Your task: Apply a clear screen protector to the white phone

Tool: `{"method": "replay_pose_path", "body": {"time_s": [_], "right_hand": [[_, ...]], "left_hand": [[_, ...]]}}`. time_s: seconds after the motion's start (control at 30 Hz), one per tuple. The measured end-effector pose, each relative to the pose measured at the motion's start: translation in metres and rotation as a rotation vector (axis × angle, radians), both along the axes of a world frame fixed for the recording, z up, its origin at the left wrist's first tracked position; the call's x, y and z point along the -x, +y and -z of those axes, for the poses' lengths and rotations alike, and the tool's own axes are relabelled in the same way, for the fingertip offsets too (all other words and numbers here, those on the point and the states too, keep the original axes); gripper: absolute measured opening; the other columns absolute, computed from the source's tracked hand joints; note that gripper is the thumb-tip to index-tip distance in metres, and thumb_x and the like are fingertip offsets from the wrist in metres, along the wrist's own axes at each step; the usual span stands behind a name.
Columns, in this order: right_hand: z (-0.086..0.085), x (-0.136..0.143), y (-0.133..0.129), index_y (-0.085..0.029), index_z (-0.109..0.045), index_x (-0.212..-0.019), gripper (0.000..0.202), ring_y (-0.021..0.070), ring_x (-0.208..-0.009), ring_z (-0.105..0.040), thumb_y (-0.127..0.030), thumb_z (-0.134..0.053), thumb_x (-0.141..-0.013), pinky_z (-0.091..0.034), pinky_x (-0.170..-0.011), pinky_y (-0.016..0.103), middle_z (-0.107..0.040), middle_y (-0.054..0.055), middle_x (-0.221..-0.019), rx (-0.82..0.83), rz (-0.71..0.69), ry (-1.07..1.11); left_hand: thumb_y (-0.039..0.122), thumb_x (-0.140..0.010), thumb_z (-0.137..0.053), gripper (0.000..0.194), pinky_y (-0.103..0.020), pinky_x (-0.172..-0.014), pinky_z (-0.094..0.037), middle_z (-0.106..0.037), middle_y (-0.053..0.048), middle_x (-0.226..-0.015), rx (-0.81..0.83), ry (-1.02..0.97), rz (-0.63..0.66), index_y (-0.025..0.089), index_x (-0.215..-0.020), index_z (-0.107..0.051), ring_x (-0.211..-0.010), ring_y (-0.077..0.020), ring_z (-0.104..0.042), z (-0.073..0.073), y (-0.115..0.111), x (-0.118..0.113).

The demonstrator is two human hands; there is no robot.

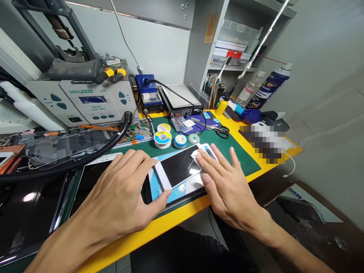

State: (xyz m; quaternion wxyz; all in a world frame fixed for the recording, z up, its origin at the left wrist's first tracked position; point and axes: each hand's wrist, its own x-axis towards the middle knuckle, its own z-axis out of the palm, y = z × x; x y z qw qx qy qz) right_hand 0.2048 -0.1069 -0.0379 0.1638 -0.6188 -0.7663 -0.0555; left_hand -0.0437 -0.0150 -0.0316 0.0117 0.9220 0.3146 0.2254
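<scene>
A white-framed phone (180, 163) with a dark, glossy screen lies face up on a blue and white flat box (182, 186). My left hand (127, 185) holds the phone's left end, thumb at the near corner and index finger at the far one. With fingers stretched out, my right hand (224, 182) presses a small white wipe (195, 154) against the right part of the screen. That hand covers the phone's right end. Behind the phone stand several solder spools (163, 139) and a small round tin (180, 141).
A hot-air station (93, 100) with a black hose (113, 142) stands at left, beside large dark screens (31, 204). Farther back are a soldering station (148, 89), a hot plate (182, 99) and black scissors (222, 131). Bottles (250, 89) stand at right. The table's yellow edge (182, 218) runs in front.
</scene>
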Motion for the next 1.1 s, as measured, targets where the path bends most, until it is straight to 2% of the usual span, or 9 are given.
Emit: {"method": "replay_pose_path", "body": {"time_s": [0.13,0.27,0.33,0.57,0.67,0.8,0.93,1.0,1.1], "right_hand": [[0.004,0.028,-0.010,-0.010,-0.053,-0.148,0.049,0.0363,-0.153,-0.030,-0.024,-0.043,-0.102,-0.008,-0.125,0.068,-0.046,0.011,-0.157,-0.045,0.001,0.039],[0.006,0.054,-0.019,-0.010,-0.050,-0.150,0.053,0.0361,-0.154,-0.026,-0.026,-0.047,-0.099,-0.003,-0.126,0.066,-0.039,0.007,-0.162,0.012,-0.196,0.073],[0.005,0.048,-0.018,-0.014,-0.052,-0.149,0.051,0.0355,-0.155,-0.025,-0.027,-0.046,-0.100,-0.003,-0.126,0.067,-0.043,0.005,-0.160,0.022,-0.205,0.074],[0.003,-0.004,-0.012,-0.016,-0.051,-0.149,0.047,0.0358,-0.153,-0.029,-0.022,-0.037,-0.106,-0.013,-0.121,0.072,-0.050,0.007,-0.155,-0.019,0.028,0.009],[0.005,0.000,-0.012,-0.013,-0.051,-0.148,0.046,0.0363,-0.153,-0.029,-0.023,-0.036,-0.106,-0.014,-0.122,0.071,-0.050,0.009,-0.156,-0.045,0.043,0.015],[0.005,0.023,-0.015,-0.011,-0.054,-0.146,0.046,0.0362,-0.152,-0.031,-0.023,-0.039,-0.105,-0.011,-0.123,0.070,-0.050,0.011,-0.155,-0.076,0.043,0.046],[0.004,0.047,-0.016,-0.011,-0.053,-0.147,0.048,0.0357,-0.154,-0.028,-0.027,-0.042,-0.103,-0.006,-0.125,0.068,-0.046,0.008,-0.159,-0.008,-0.129,0.078],[0.003,0.047,-0.013,-0.013,-0.053,-0.148,0.049,0.0360,-0.154,-0.026,-0.029,-0.042,-0.103,-0.005,-0.125,0.068,-0.044,0.006,-0.160,0.023,-0.201,0.080],[0.001,0.025,-0.003,-0.015,-0.054,-0.147,0.047,0.0364,-0.152,-0.031,-0.029,-0.040,-0.104,-0.006,-0.124,0.070,-0.049,0.006,-0.156,0.013,-0.141,0.065]], "left_hand": [[0.042,-0.086,-0.062,0.031,-0.046,-0.077,-0.047,-0.058,-0.009,-0.098,0.001,-0.004,0.006,0.018,-0.106,-0.056,-0.090,-0.0275,-0.055,-0.001,0.000,-0.001],[0.039,-0.086,-0.062,0.031,-0.046,-0.080,-0.048,-0.058,-0.010,-0.100,0.004,-0.013,0.027,0.017,-0.106,-0.058,-0.092,-0.0274,-0.056,0.000,0.000,-0.001],[0.040,-0.086,-0.063,0.033,-0.046,-0.081,-0.049,-0.058,-0.010,-0.101,0.006,-0.014,0.025,0.016,-0.108,-0.058,-0.092,-0.0274,-0.056,0.001,0.000,0.000],[0.044,-0.085,-0.062,0.033,-0.046,-0.079,-0.049,-0.059,-0.012,-0.101,-0.013,0.010,-0.006,0.017,-0.103,-0.059,-0.092,-0.0290,-0.058,0.000,0.000,-0.002],[0.045,-0.085,-0.061,0.034,-0.047,-0.079,-0.049,-0.059,-0.011,-0.099,0.011,0.008,-0.019,0.017,-0.104,-0.059,-0.092,-0.0293,-0.058,-0.001,-0.001,-0.004],[0.047,-0.086,-0.062,0.039,-0.047,-0.081,-0.049,-0.059,-0.011,-0.100,0.039,0.008,-0.026,0.016,-0.109,-0.059,-0.092,-0.0292,-0.057,0.001,-0.002,-0.003],[0.045,-0.089,-0.062,0.038,-0.045,-0.084,-0.049,-0.057,-0.010,-0.104,0.062,-0.001,0.017,0.018,-0.115,-0.058,-0.094,-0.0270,-0.057,0.003,0.000,-0.001],[0.043,-0.090,-0.062,0.034,-0.043,-0.083,-0.049,-0.057,-0.009,-0.103,0.073,-0.013,0.044,0.018,-0.113,-0.059,-0.092,-0.0260,-0.057,0.003,0.002,0.000],[0.043,-0.089,-0.063,0.036,-0.043,-0.082,-0.048,-0.057,-0.009,-0.103,0.068,-0.028,0.047,0.018,-0.114,-0.058,-0.092,-0.0265,-0.057,0.002,0.003,0.001]]}}
